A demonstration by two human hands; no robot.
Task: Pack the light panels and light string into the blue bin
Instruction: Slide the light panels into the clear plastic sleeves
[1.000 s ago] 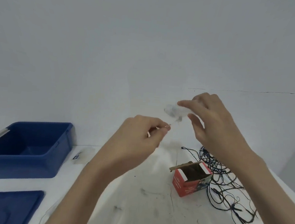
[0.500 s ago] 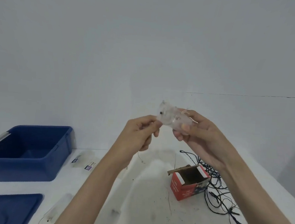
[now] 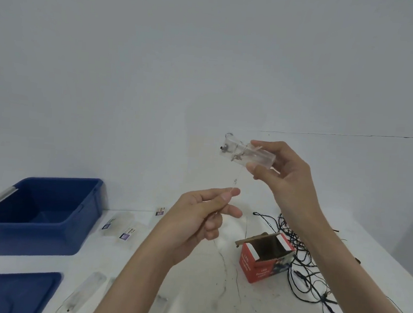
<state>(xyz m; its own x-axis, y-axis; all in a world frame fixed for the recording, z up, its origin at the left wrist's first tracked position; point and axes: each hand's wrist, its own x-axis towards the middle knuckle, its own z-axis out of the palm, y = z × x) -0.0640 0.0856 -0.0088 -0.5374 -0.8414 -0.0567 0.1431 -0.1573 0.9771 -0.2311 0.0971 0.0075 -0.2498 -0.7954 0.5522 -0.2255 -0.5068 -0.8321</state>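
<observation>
My right hand [image 3: 282,179] holds a clear plastic light panel [image 3: 246,152] up in the air, with thin wire wrapped around its middle. Below it, my left hand [image 3: 203,217] pinches that thin wire [image 3: 235,183] between thumb and forefinger; the wire trails down toward the table. The blue bin [image 3: 37,214] stands open on the left of the white table, and nothing shows inside it. A dark light string [image 3: 301,260] lies tangled at the right, behind my right forearm. More clear panels [image 3: 86,292] lie near the table's front left.
A red cardboard box [image 3: 264,259] stands open beside the dark string. The blue lid [image 3: 9,291] lies at the front left corner. Small clear packets with labels [image 3: 120,228] lie between the bin and my left hand. A plain wall rises behind the table.
My right hand has lifted and turned the panel so it is seen lengthwise. My left hand has dropped away from it, drawing the wire downward.
</observation>
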